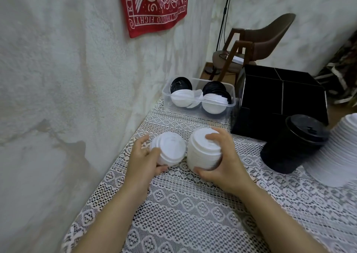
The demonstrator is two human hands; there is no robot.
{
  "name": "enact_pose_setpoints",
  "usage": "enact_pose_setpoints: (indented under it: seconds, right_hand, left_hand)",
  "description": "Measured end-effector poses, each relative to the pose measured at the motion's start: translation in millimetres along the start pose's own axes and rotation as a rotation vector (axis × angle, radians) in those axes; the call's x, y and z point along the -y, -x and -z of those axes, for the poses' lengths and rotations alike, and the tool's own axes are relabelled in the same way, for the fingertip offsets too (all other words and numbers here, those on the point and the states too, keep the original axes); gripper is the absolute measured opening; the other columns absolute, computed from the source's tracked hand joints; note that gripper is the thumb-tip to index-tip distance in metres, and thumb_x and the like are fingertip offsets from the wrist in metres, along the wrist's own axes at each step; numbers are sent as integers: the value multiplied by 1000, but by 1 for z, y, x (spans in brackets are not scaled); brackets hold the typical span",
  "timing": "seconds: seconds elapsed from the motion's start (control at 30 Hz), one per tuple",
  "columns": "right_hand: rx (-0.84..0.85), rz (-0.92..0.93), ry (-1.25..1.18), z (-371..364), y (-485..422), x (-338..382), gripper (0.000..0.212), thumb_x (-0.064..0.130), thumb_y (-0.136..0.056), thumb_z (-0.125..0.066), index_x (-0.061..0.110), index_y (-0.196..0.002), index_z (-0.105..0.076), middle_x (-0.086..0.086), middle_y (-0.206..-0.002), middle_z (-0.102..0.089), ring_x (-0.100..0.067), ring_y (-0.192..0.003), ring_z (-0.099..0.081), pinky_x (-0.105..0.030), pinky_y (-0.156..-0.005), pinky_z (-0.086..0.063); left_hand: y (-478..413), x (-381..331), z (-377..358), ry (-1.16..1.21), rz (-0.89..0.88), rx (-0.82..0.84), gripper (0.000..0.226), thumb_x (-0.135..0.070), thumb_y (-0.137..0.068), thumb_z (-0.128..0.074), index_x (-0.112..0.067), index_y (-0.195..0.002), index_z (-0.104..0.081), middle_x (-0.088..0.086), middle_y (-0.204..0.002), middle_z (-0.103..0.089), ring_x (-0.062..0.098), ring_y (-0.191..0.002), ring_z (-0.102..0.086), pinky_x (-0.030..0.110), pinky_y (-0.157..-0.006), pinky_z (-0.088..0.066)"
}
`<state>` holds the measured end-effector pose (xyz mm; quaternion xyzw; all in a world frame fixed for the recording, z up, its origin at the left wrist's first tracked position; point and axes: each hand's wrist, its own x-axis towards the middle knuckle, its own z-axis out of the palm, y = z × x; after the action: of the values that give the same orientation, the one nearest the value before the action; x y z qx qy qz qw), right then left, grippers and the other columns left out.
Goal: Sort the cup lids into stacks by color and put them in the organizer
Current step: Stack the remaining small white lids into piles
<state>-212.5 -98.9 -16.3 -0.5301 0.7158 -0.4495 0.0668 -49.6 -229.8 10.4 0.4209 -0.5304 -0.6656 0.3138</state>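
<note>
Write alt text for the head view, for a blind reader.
The left hand grips a short stack of white lids and the right hand a taller white stack, on a lace tablecloth. Behind are a clear bin of mixed black and white lids, a black organizer, and a black lid stack.

A lived-in home room: rough white plastered walls, a red printed bandana hung up, a brown wooden-legged chair in the corner, a lace tablecloth covering the table.
</note>
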Motion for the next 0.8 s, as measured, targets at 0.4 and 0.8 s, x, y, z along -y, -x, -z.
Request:
enact_pose_setpoints:
  seconds: [0.4,0.8]
  right_hand:
    - [-60,-2,-20,-3,19,2,94,24,-61,-89,69,-114,-26,17,-146,-22,16,-133,-16,0,-100,-17]
    - [-58,3,-34,-4,19,1,96,18,-60,-90,68,-113,-27,21,-142,-22,25,-126,-16,6,-95,-16]
  left_hand:
    - [2,16,-9,-869,-424,-155,83,-37,-73,-78,-24,-143,-34,2,-147,-20,17,-134,-15,40,-110,-25]
    - [-11,24,-6,-851,-602,-26,86,-35,-67,-57,-23,-147,-29,1,-150,-30,18,-139,-16,44,-116,-9]
